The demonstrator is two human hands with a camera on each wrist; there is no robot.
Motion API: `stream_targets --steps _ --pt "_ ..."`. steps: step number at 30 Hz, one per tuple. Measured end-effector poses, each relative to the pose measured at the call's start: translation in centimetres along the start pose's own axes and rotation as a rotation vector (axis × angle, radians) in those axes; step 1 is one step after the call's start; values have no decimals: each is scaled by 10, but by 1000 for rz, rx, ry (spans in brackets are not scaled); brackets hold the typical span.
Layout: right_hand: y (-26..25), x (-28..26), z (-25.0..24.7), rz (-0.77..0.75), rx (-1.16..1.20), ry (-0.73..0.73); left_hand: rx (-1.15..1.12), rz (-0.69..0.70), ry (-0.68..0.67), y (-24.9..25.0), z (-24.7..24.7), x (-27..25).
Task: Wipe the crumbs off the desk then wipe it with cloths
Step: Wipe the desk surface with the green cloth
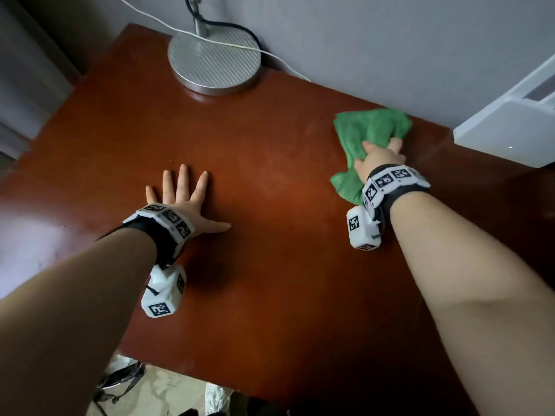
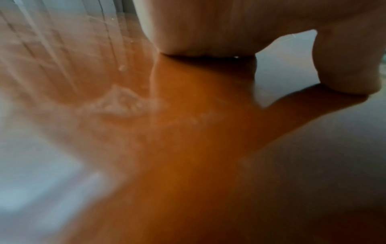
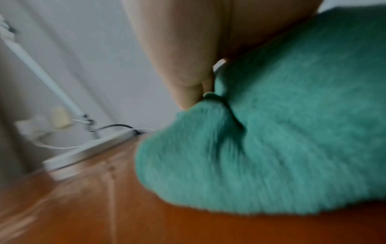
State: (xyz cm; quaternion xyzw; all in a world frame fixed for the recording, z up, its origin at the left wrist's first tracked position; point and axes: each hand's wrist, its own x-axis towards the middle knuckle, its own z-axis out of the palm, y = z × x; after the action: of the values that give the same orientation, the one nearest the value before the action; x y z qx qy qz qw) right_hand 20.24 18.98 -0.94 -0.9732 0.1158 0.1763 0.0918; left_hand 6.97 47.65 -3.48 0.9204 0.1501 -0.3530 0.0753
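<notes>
**Cloth at the far right corner, open desk lies left**

While the right hand [image 1: 379, 157] bunches the cloth [image 1: 368, 136] in curled fingers and presses it to the desk [image 1: 270, 280], the whole unwiped stretch lies to the left of that grip and back toward the person. The cloth is crumpled, its long run trailing from the fingers back under the wrist, so a sideways sweep would drag its broad side across the wood. It sits tight against the wall, right hand clearly nearest. The left hand [image 1: 186, 202] is well off to the left, flat, fingers spread, palm down on the desk, holding nothing; it looks like a brace. Just right of the grip, a white box [image 1: 507, 127] blocks travel that way. Far left along the wall stands the lamp base [image 1: 214, 63], a white cable [image 1: 279, 60] draped over it; a long sweep would have to stop short or curve round it. The left wrist view shows pale smears [image 2: 119, 104] near that palm, too blurred to call crumbs.
</notes>
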Motion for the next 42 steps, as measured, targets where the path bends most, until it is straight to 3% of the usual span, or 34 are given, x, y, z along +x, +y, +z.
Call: stream_targets --steps 1,3,6,8,10,12,13,16,18,20,22,24,26,30,37,42 --pt "-5 2 1 69 -19 -33 2 2 -1 -1 0 0" --pt "-17 -5 7 -38 -111 -49 7 3 -6 -1 -1 1" --pt "-34 -41 25 -557 -273 -56 9 5 6 0 -1 0" --pt "-44 -69 34 -871 -366 -173 13 10 29 0 0 -1" --pt "-48 -75 33 -986 -396 -278 25 16 32 0 0 -2" --pt "-49 -54 22 -927 -325 -231 24 17 11 -1 -1 -1" --pt "-49 -39 17 -828 -265 -163 23 15 -1 -1 -2 -1" --pt "-49 -2 7 -308 -81 -27 31 12 -29 -2 -3 0" --pt "-57 0 8 -146 -101 -48 34 11 -30 -2 -3 1" --pt "-68 -11 14 -306 -202 -35 37 12 -29 -2 -2 2" --pt "-76 -28 23 -611 -290 -39 35 14 -10 -2 -1 3" --pt "-81 -42 33 -860 -369 -137 33 18 6 -2 -1 2" --pt "-83 -46 35 -953 -397 -233 34 23 5 -3 -1 1" --pt "-87 -22 29 -858 -363 -178 39 21 6 -2 -1 1" --pt "-108 52 6 -359 -226 -47 -9 -2 4 1 -15 8" --pt "-97 85 -3 -227 -181 19 -115 -2 60 5 -42 30"
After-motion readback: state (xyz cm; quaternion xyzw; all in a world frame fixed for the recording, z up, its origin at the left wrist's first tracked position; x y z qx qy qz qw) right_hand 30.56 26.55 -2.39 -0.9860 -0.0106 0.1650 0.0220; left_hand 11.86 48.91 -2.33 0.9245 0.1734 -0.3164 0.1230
